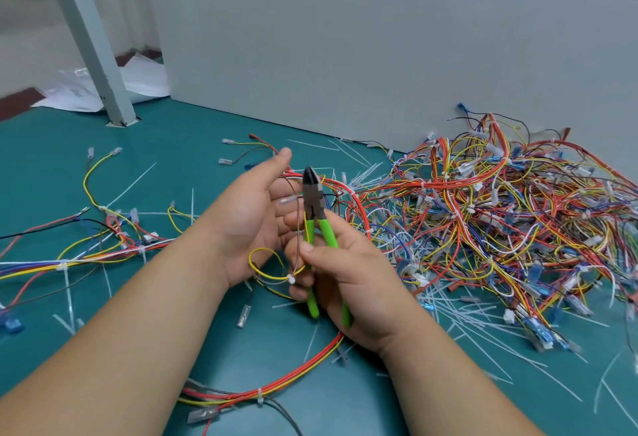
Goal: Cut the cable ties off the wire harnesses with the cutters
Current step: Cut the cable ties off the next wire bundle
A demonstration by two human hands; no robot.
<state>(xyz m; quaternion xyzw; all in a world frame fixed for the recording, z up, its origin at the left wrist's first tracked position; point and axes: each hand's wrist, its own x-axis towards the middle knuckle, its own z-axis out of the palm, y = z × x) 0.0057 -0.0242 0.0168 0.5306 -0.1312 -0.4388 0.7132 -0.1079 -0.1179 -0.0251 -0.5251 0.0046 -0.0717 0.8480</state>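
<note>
right hand (348,280) was wrapped firmly round the green-handled steel cutters (315,225), thumb pressed on the near handle. the tool's dark nose pointed straight up and its jaws looked closed together. left hand (248,218) stood just beside it, palm turned toward the tool. its thumb was lifted clear and its fingers were stretched loosely behind the blades, gripping nothing that could be seen.

between the two hands hung a thin brown wire (297,228), with a clear terminal at its top in front of the left fingers. it ran down past the cutter handles to a small white cable tie (291,279), which bound it to a yellow wire loop (262,261) curling in front of the left palm. whether the right fingers also pinched the brown wire could not be told.

all this was held above the teal table top (179,166). off to the right, against the pale grey wall panel (379,38), lay the big tangled heap of red, yellow and blue wire harnesses (500,214). loose cut white ties (466,318) were strewn at its near edge. a flat bundled harness (100,256) lay on the left with white ties round it, and a red-and-yellow harness (276,389) curved under the forearms. a grey post (93,38) stood at the far left.
</note>
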